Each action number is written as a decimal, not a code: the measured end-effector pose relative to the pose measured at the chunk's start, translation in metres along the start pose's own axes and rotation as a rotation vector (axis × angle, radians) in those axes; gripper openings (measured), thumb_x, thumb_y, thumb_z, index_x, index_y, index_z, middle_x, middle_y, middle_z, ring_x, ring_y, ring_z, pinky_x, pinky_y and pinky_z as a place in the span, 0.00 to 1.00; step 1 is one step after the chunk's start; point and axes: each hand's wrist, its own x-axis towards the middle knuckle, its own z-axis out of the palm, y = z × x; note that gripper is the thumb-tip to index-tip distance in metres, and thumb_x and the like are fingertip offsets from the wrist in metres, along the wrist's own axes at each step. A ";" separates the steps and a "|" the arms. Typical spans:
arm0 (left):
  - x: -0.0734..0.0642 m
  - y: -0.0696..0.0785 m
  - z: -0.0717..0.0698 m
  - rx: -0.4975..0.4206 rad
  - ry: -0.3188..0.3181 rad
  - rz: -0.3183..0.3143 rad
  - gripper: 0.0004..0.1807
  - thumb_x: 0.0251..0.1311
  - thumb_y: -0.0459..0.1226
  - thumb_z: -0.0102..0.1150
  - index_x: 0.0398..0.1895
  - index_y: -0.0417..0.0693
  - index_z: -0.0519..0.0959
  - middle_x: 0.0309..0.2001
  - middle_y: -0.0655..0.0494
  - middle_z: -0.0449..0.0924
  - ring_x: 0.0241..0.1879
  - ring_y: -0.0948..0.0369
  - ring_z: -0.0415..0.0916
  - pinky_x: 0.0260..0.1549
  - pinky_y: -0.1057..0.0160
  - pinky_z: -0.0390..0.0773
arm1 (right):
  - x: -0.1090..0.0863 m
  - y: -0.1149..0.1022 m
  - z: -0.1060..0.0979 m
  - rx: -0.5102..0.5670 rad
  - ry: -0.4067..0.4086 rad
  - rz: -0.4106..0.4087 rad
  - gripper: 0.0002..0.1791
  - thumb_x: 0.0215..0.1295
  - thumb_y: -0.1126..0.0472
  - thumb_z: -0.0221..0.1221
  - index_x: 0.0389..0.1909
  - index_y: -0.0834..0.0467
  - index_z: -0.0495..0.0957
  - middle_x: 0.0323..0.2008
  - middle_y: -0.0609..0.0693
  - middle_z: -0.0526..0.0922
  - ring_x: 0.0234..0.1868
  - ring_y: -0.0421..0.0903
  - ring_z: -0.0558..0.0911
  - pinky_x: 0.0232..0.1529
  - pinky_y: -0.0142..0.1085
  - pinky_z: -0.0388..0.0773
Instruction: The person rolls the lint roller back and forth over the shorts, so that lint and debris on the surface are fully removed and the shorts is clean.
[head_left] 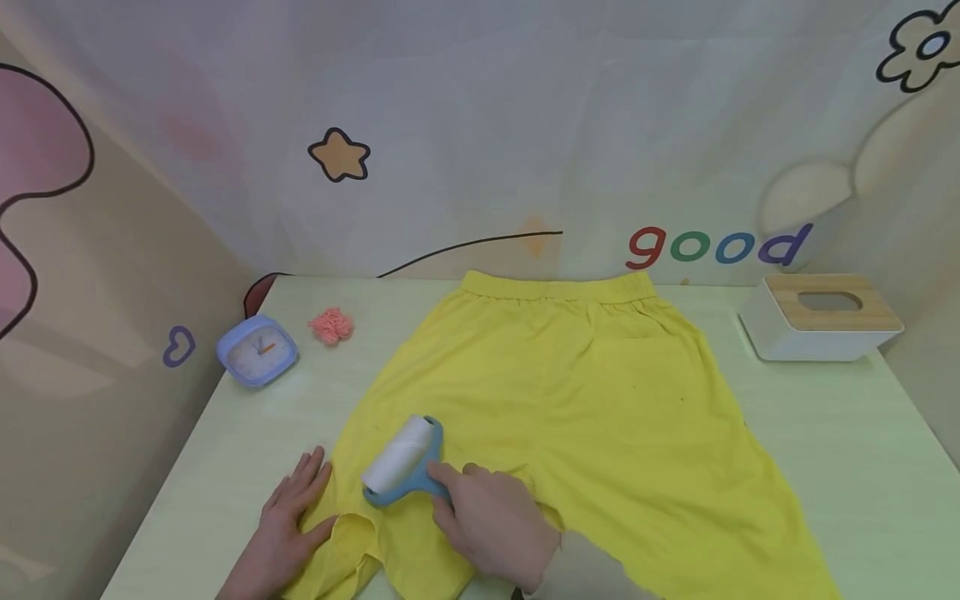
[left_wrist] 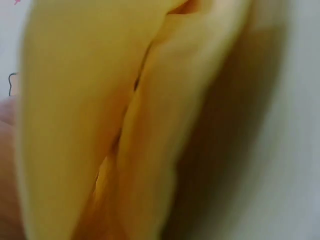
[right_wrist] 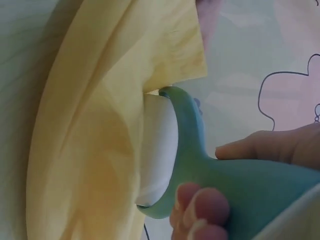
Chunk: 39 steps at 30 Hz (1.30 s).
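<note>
Plainly, a pair of yellow shorts (head_left: pixel 570 400) is spread across a pale green table (head_left: pixel 810 417), with the gathered waistband laid towards the backdrop (head_left: pixel 465 125) and the legs turned towards the person. A lint roller (head_left: pixel 401 467) with a blue handle is gripped by the right hand (head_left: pixel 491 521), whose fingers are curled round the handle; its white roll is set slantwise on the left leg of the shorts as seen from the head camera, and contact with the cloth is shown in the right wrist view. By the left hand (head_left: pixel 288 521) the outer edge of the same leg is touched, with the fingers stretched out and the thumb spread towards a raised fold of the hem; whether any cloth is pressed beneath the palm cannot be told. Only blurred yellow folds are shown close up by the left wrist camera. Near the table's far left corner a blue clock (head_left: pixel 258 352) is placed beside a pink fuzzy ball (head_left: pixel 331 326), and near the far right corner a wooden-lidded tissue box (head_left: pixel 825 325) is seen.
</note>
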 end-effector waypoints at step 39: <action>0.003 0.009 -0.001 0.040 -0.173 -0.210 0.54 0.54 0.57 0.66 0.73 0.33 0.54 0.77 0.42 0.42 0.76 0.46 0.35 0.69 0.43 0.34 | -0.037 0.025 -0.035 -0.015 -0.013 -0.008 0.15 0.66 0.56 0.58 0.53 0.49 0.82 0.18 0.40 0.72 0.17 0.35 0.67 0.14 0.29 0.62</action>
